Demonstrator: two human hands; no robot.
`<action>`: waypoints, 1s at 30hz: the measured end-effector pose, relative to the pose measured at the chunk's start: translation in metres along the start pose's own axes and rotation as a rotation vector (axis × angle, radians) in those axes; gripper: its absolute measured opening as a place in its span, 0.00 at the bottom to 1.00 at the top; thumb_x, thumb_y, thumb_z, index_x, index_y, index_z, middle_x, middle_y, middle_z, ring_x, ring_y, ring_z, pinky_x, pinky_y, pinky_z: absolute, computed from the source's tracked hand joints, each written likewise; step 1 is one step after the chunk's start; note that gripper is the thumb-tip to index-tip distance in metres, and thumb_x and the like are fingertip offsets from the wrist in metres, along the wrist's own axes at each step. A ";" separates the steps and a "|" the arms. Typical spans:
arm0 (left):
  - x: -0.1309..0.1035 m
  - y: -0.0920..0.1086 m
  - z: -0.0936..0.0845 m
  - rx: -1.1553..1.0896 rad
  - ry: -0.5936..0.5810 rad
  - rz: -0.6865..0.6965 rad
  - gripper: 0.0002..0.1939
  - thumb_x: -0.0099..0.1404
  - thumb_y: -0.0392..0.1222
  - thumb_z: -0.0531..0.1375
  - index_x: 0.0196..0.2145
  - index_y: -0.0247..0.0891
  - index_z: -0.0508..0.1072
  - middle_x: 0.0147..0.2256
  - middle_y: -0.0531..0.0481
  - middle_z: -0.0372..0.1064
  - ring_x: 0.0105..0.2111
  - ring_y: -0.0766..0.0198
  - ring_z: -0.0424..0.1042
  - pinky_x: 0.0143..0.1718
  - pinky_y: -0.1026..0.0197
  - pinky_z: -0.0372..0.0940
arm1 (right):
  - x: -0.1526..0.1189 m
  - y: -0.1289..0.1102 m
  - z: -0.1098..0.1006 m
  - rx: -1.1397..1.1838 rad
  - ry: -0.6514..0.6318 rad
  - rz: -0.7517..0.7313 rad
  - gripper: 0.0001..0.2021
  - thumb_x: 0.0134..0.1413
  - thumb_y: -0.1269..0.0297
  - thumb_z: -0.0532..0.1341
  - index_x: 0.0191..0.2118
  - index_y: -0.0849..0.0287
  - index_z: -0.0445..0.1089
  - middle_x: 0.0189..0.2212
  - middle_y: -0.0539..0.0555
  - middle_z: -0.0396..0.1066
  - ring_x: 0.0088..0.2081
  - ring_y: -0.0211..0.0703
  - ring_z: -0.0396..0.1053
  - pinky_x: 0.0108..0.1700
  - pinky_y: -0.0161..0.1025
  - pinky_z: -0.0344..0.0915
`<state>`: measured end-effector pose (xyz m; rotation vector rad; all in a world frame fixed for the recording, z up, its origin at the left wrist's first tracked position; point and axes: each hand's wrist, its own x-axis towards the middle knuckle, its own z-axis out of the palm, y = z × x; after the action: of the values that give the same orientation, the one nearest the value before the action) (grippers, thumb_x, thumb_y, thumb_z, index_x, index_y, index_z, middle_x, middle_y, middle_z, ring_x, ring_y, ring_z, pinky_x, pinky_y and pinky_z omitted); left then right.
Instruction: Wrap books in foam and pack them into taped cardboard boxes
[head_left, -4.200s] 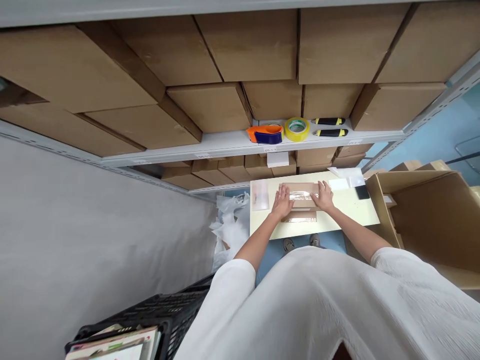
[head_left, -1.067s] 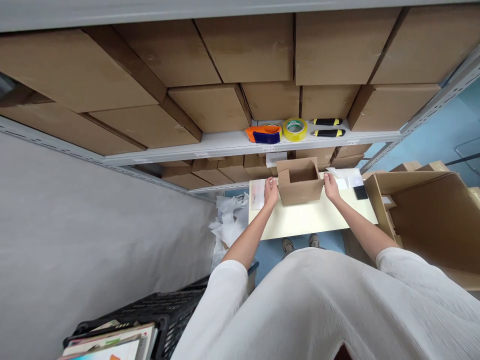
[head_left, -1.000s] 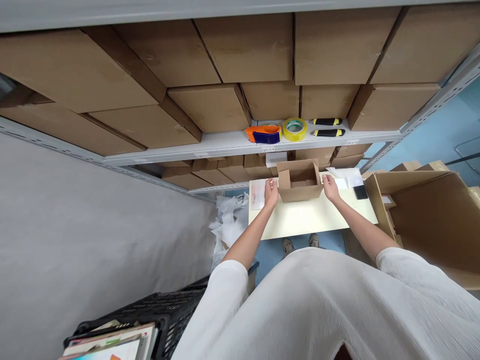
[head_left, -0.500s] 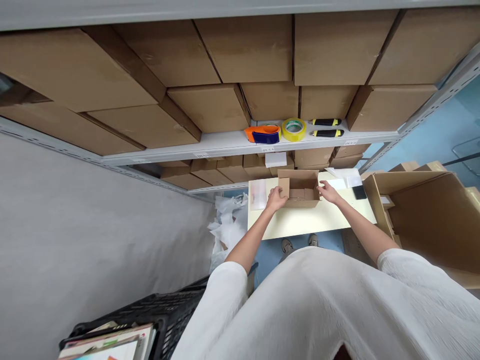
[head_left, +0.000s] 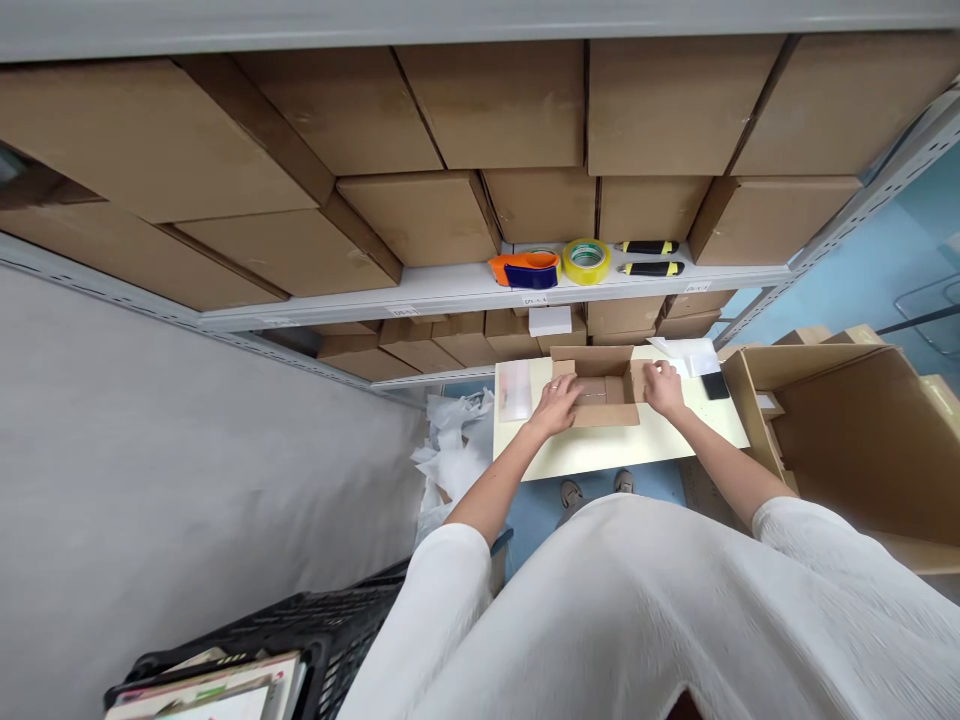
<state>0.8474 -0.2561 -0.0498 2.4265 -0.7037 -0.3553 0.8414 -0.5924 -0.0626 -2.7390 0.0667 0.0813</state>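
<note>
Shelf (head_left: 465, 290) is spanning the far side, boxes filling it. Table (head_left: 592, 450) is standing in front of it, between shelf and person. Open box (head_left: 607, 415) is sitting on the table near its middle, opening facing up, long axis running left to right, roughly along the table's length. It is lying between the two hands: rightward of the left, leftward of the right.

Left hand (head_left: 556, 402) is the nearer, lying over the box's left end, its fingers spreading loosely toward the opening; not clenching, no grasp showing. Right hand (head_left: 663, 390) is staying clear of the opening, bent fingers touching the outer part of the right flap (head_left: 638, 380); whether they are pinching it, cannot tell. That flap is leaning outward, bridging box and right hand.

Dark pad (head_left: 715, 386) is lying on the table, right of the right hand, apart from it.
</note>
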 end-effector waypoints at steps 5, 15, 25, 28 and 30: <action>0.008 0.012 -0.005 0.063 -0.109 0.007 0.35 0.62 0.35 0.67 0.66 0.51 0.74 0.69 0.39 0.67 0.78 0.37 0.50 0.78 0.26 0.37 | 0.010 -0.019 0.003 -0.014 -0.203 -0.296 0.34 0.67 0.59 0.59 0.77 0.57 0.63 0.78 0.66 0.52 0.70 0.72 0.59 0.69 0.65 0.60; -0.007 -0.007 -0.006 0.049 0.135 -0.169 0.47 0.52 0.44 0.78 0.68 0.45 0.71 0.75 0.32 0.54 0.79 0.27 0.39 0.77 0.25 0.27 | 0.052 -0.026 0.011 -0.095 -0.496 -0.274 0.74 0.34 0.37 0.81 0.84 0.41 0.41 0.84 0.63 0.20 0.77 0.85 0.47 0.73 0.75 0.51; -0.015 -0.035 0.017 -0.059 -0.001 -0.384 0.57 0.59 0.49 0.74 0.78 0.37 0.53 0.75 0.25 0.55 0.74 0.29 0.58 0.73 0.36 0.54 | 0.070 -0.033 0.022 -0.193 -0.575 -0.244 0.74 0.36 0.36 0.80 0.84 0.42 0.39 0.83 0.64 0.23 0.80 0.84 0.31 0.72 0.81 0.47; -0.016 -0.038 0.025 -0.119 0.011 -0.350 0.59 0.59 0.49 0.73 0.79 0.38 0.50 0.75 0.26 0.56 0.74 0.32 0.60 0.72 0.39 0.57 | 0.074 -0.038 0.017 -0.184 -0.562 -0.239 0.71 0.38 0.35 0.80 0.83 0.45 0.44 0.83 0.66 0.34 0.80 0.83 0.33 0.73 0.81 0.45; -0.016 -0.041 0.028 -0.145 0.032 -0.341 0.59 0.60 0.49 0.73 0.80 0.37 0.50 0.75 0.26 0.56 0.74 0.32 0.59 0.73 0.39 0.56 | 0.076 -0.042 0.013 -0.184 -0.559 -0.225 0.72 0.36 0.34 0.80 0.83 0.46 0.45 0.81 0.68 0.38 0.80 0.83 0.34 0.73 0.81 0.46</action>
<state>0.8391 -0.2317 -0.0955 2.4027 -0.2376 -0.4828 0.9185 -0.5516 -0.0630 -2.7736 -0.4198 0.8141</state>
